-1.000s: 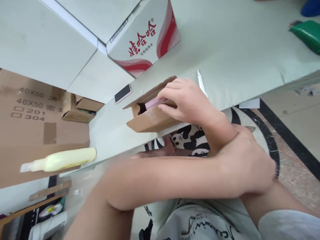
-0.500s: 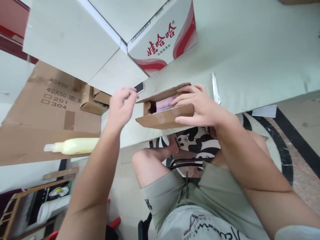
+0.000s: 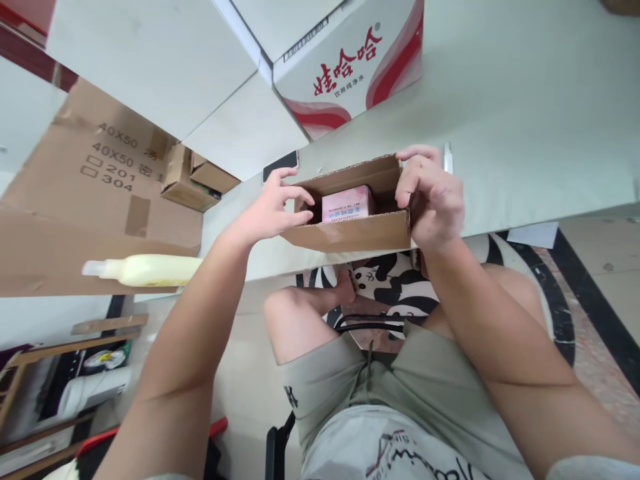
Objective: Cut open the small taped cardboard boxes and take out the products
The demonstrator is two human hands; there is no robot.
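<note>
An open cardboard box [image 3: 357, 233] sits at the near edge of the table, its long side flaps upright. Inside lies a small pink box [image 3: 346, 203] with blue printing. My left hand [image 3: 280, 207] reaches over the left end of the cardboard box, thumb and fingers apart; whether the fingertips touch the cardboard is unclear. At the opposite end, my right hand [image 3: 434, 197] has its fingers bent round the right edge and grips it. A white utility knife [image 3: 448, 159] lies just behind my right hand, partly covered. Behind my left hand is a dark phone [image 3: 281, 165].
A white and red water carton [image 3: 350, 73] stands at the back beside plain white cartons [image 3: 245, 127]. On the left are a large brown carton [image 3: 100, 220], small open cardboard boxes [image 3: 193, 180] and a pale yellow bottle [image 3: 150, 270]. My legs are under the table edge.
My left hand has come right and down to the box's left end. My right hand has drawn back from inside to its right edge, so more of the pink box shows.
</note>
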